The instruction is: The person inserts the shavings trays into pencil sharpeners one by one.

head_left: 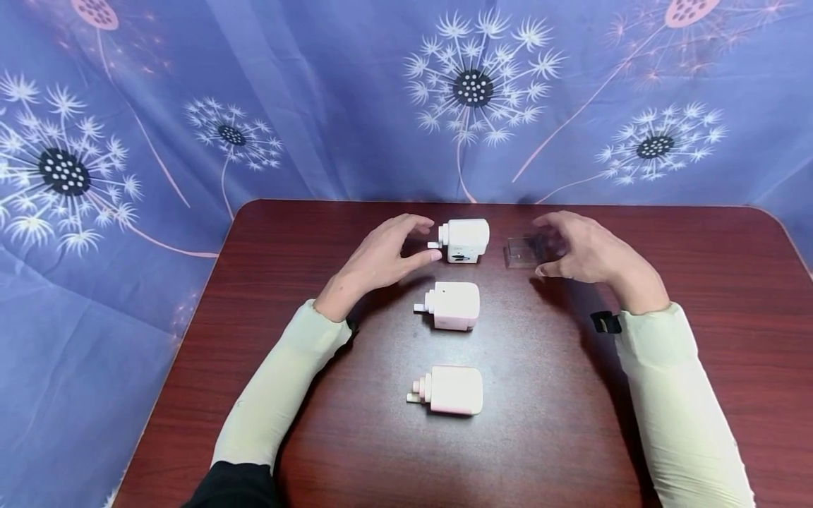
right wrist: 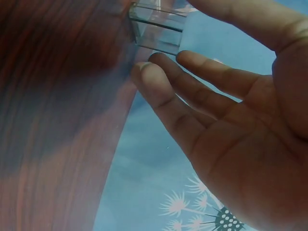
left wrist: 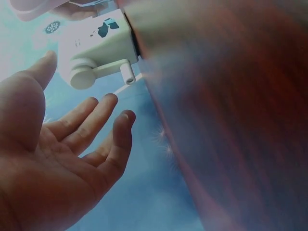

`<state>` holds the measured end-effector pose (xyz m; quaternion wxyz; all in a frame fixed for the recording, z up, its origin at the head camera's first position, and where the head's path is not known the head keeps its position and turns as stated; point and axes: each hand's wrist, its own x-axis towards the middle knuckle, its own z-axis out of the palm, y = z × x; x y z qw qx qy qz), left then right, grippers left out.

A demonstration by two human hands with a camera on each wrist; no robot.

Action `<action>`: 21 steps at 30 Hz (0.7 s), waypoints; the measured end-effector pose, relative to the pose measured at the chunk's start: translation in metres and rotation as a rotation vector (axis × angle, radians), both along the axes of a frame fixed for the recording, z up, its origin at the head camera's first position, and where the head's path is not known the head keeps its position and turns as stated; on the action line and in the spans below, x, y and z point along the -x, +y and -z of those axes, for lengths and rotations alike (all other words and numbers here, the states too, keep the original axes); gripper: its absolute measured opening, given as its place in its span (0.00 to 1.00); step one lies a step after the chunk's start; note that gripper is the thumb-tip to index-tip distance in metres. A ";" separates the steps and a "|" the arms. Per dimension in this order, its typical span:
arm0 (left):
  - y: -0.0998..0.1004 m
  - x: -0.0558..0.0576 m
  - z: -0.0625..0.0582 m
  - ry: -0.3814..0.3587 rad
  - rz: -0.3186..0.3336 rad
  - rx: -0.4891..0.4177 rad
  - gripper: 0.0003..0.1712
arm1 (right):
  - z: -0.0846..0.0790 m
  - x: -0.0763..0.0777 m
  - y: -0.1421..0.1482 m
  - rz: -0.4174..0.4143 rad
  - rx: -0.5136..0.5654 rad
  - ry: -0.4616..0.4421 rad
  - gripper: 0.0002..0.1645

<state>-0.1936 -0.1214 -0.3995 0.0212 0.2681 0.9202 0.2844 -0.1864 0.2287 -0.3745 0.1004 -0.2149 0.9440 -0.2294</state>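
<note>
A white hand-crank pencil sharpener [head_left: 468, 236] with a dark printed picture stands at the far side of the table. My left hand [head_left: 384, 257] is beside its crank end, fingers spread and loosely bent. In the left wrist view a gap shows between that hand [left wrist: 72, 139] and the sharpener's crank [left wrist: 110, 70]. To the right of the sharpener lies a small clear plastic box [head_left: 522, 252], like a shavings drawer. Around its right end my right hand [head_left: 591, 247] hovers with relaxed, parted fingers. The right wrist view shows the clear box [right wrist: 159, 29] just past the fingertips; contact is unclear.
Two more white-pink crank sharpeners stand nearer on the table, one in the middle [head_left: 454, 305] and one closer to the front [head_left: 456, 390], cranks facing left. Behind the dark red wooden table [head_left: 540, 437] hangs a blue cloth [head_left: 356, 92] with dandelion prints.
</note>
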 end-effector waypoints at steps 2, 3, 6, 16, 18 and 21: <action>0.002 0.002 0.001 -0.001 0.004 -0.005 0.40 | 0.002 0.002 0.000 0.003 -0.003 -0.030 0.47; 0.003 0.003 0.001 -0.003 0.006 -0.010 0.40 | 0.003 0.003 0.001 0.006 -0.005 -0.043 0.46; 0.008 0.007 0.003 -0.004 0.015 -0.012 0.40 | 0.007 0.005 0.002 0.008 -0.005 -0.066 0.43; 0.019 0.015 0.002 0.018 0.057 0.057 0.41 | 0.011 0.010 0.004 0.022 0.015 -0.088 0.38; 0.019 0.015 0.003 0.009 0.058 0.056 0.40 | 0.011 0.011 0.004 0.027 0.017 -0.093 0.37; 0.019 0.016 0.004 -0.001 0.062 0.046 0.40 | 0.012 0.012 0.003 0.030 0.004 -0.076 0.34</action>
